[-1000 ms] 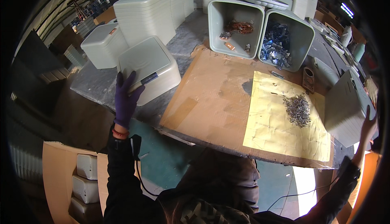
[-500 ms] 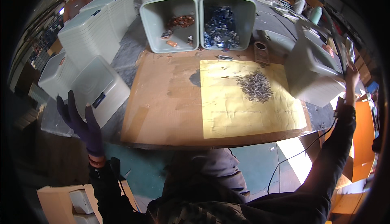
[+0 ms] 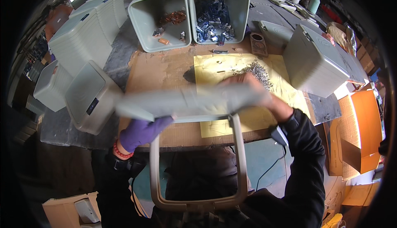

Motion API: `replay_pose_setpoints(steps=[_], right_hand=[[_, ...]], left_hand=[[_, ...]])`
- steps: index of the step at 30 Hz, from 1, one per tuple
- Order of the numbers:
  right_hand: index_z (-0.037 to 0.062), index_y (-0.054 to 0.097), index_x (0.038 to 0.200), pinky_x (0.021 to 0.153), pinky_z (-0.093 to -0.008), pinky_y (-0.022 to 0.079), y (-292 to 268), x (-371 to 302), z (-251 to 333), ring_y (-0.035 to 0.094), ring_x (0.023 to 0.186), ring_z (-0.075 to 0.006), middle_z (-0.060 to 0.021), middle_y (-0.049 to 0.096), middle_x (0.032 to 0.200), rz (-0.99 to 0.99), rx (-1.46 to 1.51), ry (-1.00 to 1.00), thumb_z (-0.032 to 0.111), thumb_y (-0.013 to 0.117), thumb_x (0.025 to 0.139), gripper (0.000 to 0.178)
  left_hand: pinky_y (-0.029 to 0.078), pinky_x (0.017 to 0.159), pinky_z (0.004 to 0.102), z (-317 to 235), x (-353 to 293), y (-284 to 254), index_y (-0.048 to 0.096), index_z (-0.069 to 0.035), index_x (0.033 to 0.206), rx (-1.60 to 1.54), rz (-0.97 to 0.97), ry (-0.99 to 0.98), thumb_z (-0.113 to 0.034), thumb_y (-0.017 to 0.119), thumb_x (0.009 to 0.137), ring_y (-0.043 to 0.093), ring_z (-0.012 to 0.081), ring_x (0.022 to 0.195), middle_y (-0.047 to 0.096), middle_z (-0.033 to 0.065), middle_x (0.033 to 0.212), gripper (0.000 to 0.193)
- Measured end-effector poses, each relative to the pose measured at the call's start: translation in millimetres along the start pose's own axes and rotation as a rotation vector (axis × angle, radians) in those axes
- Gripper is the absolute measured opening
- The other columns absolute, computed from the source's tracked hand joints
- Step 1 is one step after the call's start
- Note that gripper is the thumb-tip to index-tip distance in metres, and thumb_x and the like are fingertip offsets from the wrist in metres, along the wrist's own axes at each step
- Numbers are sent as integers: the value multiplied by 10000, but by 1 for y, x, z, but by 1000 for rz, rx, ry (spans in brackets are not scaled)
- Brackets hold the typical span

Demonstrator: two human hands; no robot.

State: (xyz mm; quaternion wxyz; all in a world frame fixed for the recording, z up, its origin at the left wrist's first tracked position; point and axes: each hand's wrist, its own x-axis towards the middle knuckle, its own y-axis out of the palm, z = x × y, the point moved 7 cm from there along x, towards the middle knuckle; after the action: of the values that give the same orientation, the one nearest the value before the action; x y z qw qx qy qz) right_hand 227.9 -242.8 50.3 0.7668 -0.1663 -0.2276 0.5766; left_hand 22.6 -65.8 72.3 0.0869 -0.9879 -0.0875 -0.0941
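Observation:
In front of my body I hold a light grey plastic bin lid (image 3: 182, 103), blurred by motion, joined at one edge to an open rounded-square frame (image 3: 241, 157) hanging below it. My left hand (image 3: 142, 135), in a purple glove, grips the lid's near left edge. My bare right hand (image 3: 250, 87) is closed over its right end; some fingers are hidden. Behind that hand, a pile of small metal pins (image 3: 258, 73) lies on a yellow sheet (image 3: 295, 89). A grey bin (image 3: 84, 89) stands tilted to the left.
Two grey bins lie facing me at the back: one (image 3: 138, 21) with orange and silvery pieces, one (image 3: 246, 17) with blue pieces. Stacked bins (image 3: 78, 42) rise at the left, more (image 3: 316, 62) at the right. An open cardboard box (image 3: 362, 116) stands lower right.
My left hand has moved right from beside the left bin and closed on the lid. My right hand has come in from the far right, with the lid and frame now in front of me.

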Motion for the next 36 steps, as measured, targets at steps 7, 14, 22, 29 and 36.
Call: replay_pose_setpoints(steps=[7,14,22,29,36], right_hand=[[37,734,994,854,-427,565,-89,48,-90,716,943,-364,-172,745,988,-177,-751,113,120,757,805,208],[52,710,961,850,-436,541,-72,54,-97,690,937,-354,-135,727,962,-29,-813,-41,120,734,815,163],[-7,740,948,687,-291,569,-21,62,-16,708,754,-132,-95,770,881,-311,-256,93,7,756,862,88],[-28,704,1000,612,-226,540,136,97,13,664,696,-86,-74,735,826,-70,552,217,-103,730,813,203],[-2,722,896,750,-249,558,144,100,0,660,808,-80,-35,738,878,-190,486,142,-72,765,814,116]], left_hand=[[496,768,243,52,-5,-61,677,66,1085,363,-520,-262,-238,677,1021,591,77,886,689,20,921,310],[506,787,304,57,8,-60,686,60,1118,397,-484,213,-128,672,1008,653,156,905,714,125,1003,218],[530,744,312,69,5,-54,690,31,1135,338,-377,120,-154,756,952,679,147,839,736,106,951,268],[530,835,337,60,6,-55,681,20,1165,223,-315,172,-234,785,913,672,191,981,688,118,1102,373],[537,830,321,59,5,-53,684,22,1169,204,-329,180,-229,788,912,676,165,976,708,100,1090,374]])
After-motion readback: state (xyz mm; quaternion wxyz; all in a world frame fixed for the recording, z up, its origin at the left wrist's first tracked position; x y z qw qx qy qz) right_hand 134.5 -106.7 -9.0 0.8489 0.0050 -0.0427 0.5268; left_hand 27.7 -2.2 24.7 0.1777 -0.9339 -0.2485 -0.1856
